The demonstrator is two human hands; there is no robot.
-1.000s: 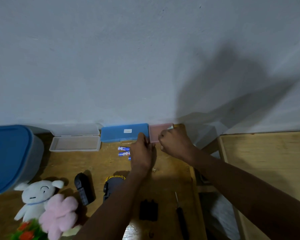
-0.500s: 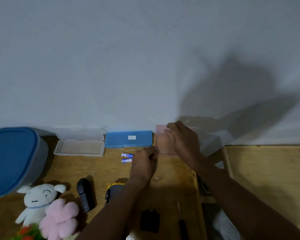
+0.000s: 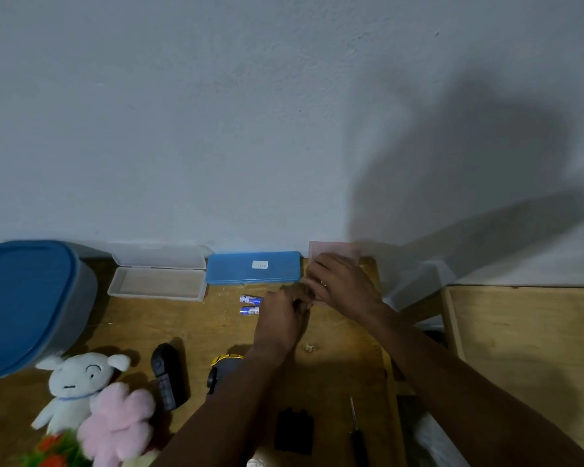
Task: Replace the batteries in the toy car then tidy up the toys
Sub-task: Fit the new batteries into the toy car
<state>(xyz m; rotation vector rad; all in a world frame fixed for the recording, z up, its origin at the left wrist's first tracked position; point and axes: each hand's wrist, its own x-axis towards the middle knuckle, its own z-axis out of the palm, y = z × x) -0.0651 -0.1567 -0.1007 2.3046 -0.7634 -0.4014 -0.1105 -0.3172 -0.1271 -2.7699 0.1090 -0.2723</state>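
Head view: the job is looking less than half done. The car (image 3: 224,367) is lying well in front of the blue case (image 3: 253,267), partly under the left forearm. What I take for its black cover (image 3: 294,433) is lying loose, further from the blue case, with a screwdriver (image 3: 354,429) beside it. Two batteries (image 3: 250,299) are lying just in front of the blue case, so fitting cells and closing the car are probably left to do. The plush toys (image 3: 78,382) and remote (image 3: 166,379) are sitting out front-left of the blue case, not yet tidied.

Both arms are reaching forward. The right hand (image 3: 341,284) is gripping the pink case (image 3: 334,251), which is sitting just right of the blue case, fingers bent over it. The left hand (image 3: 280,318) is working at the pink case's near edge with fingers curled together; I cannot tell what they are pinching, if anything.
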